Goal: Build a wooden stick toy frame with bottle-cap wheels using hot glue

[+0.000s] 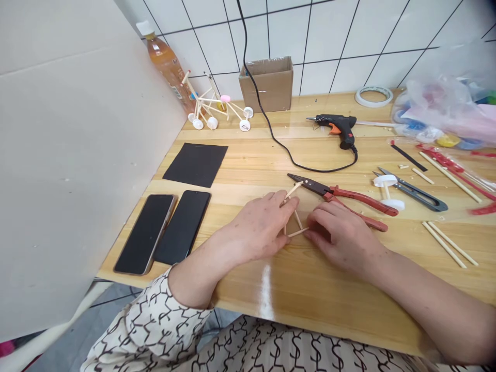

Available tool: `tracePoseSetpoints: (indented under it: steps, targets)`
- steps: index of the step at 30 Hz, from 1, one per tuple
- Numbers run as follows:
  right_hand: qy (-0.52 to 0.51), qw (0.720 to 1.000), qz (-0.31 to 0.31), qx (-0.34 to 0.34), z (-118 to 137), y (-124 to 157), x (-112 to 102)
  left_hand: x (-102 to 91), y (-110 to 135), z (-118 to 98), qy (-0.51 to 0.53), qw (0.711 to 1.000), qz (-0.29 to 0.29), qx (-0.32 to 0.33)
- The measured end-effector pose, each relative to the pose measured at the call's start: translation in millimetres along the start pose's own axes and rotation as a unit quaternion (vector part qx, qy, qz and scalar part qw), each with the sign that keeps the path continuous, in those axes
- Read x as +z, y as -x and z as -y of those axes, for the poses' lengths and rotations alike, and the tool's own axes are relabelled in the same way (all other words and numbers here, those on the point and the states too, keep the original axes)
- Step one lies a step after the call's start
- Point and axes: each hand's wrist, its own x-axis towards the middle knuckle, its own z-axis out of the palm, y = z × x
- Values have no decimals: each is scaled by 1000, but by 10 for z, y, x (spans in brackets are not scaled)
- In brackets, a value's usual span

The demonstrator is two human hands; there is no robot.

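Note:
A small frame of thin wooden sticks [297, 219] stands on the table between my hands. My left hand [258, 225] is closed around its left side, with fingers over the sticks. On the other side, my right hand [343, 235] pinches the end of the low front stick; its fingertips are partly hidden. Just behind the hands lie red-handled pliers [325, 192], their jaws next to the top of the frame. Right of them are an axle stick with two white caps as wheels [386, 191] and grey thread snips [416, 191].
A black glue gun [337, 125] lies behind, its cord crossing the table. Two phones [145, 232] and a black sheet [196, 164] are at left. A stick model with cap wheels [211, 106], a bottle [166, 62], a cardboard box [269, 85] and tape [374, 96] stand along the wall.

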Motion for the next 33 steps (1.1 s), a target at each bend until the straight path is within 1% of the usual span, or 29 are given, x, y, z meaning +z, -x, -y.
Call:
tracePoseSetpoints:
  steps: [10, 19, 25, 33]
  targets:
    - [26, 1000, -1, 6, 24, -24, 45, 0, -2, -6, 8, 1000, -9, 1]
    - [18, 999, 15, 42, 41, -35, 42, -24, 5, 15, 16, 1000, -9, 14]
    - [14, 998, 15, 52, 54, -48, 29, -57, 3, -7, 4, 1000, 2, 3]
    - [20, 998, 16, 56, 54, -53, 28, -53, 6, 0, 6, 1000, -3, 5]
